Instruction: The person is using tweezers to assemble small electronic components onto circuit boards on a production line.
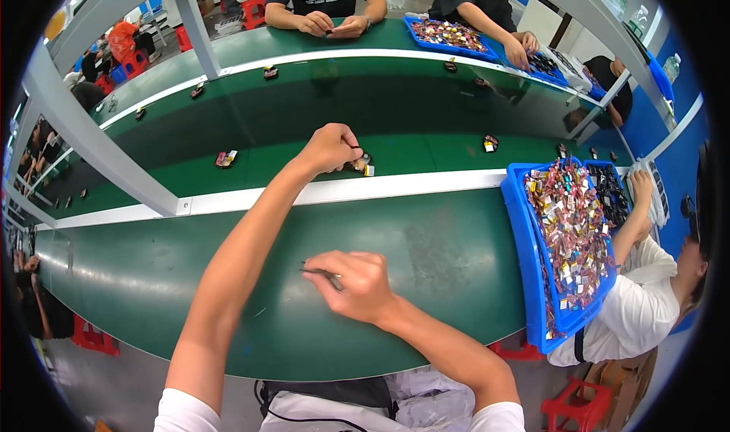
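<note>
My left hand (332,149) reaches over the white rail onto the green belt. Its fingers are closed at the edge of a small black part with a white-and-yellow piece (366,166); the fingertips partly cover it. Closer to me, above the green worktop (449,280), my right hand (353,284) grips thin dark tweezers (313,271), their tips pointing left. On the belt, a similar small black part with red and yellow pieces (226,158) lies to the left and another small part (490,143) to the right.
A blue tray (515,227) heaped with small reddish, silver-and-yellow pieces stands at the right. A white rail (433,181) divides worktop and belt (342,97); a grey slanted post (106,143) rises at left. Co-workers sit across the belt and at right.
</note>
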Available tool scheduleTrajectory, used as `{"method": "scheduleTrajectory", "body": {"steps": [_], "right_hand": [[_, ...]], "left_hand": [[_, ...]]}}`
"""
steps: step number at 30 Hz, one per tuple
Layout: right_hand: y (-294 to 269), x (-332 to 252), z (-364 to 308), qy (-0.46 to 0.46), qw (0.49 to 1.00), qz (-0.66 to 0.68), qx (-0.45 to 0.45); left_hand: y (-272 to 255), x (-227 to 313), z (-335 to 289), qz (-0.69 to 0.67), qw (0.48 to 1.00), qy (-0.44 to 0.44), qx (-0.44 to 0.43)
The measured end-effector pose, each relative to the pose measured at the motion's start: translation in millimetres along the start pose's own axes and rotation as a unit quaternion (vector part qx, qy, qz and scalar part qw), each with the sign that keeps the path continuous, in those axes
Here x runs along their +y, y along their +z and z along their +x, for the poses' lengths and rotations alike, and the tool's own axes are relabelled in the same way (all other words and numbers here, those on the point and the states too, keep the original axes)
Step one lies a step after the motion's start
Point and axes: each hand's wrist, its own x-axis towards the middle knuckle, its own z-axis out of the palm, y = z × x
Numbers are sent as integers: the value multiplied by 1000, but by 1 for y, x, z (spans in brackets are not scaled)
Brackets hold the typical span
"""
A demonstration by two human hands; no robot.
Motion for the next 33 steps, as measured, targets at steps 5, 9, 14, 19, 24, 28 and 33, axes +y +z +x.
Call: {"method": "scheduleTrajectory", "body": {"steps": [5,9,14,19,24,28,33], "right_hand": [[-3,-5,4,19,1000,-5,-4],[-5,-10,6,36,999,29,1],[-6,-14,5,221,961,167,11],[-9,-14,5,333,906,259,35],[-4,-12,2,318,924,210,43],[-3,-12,1,301,938,168,30],[-3,-10,-1,306,943,128,23]], "left_hand": [[-26,-17,-54,-208,978,3,7],[-37,-36,-119,-231,973,-2,6],[-17,-52,-188,-275,957,-58,72],[-1,-63,-217,-326,938,-48,107],[11,-64,-216,-347,930,-21,118],[14,-63,-220,-350,929,-29,118],[14,-62,-221,-324,939,-11,119]]}}
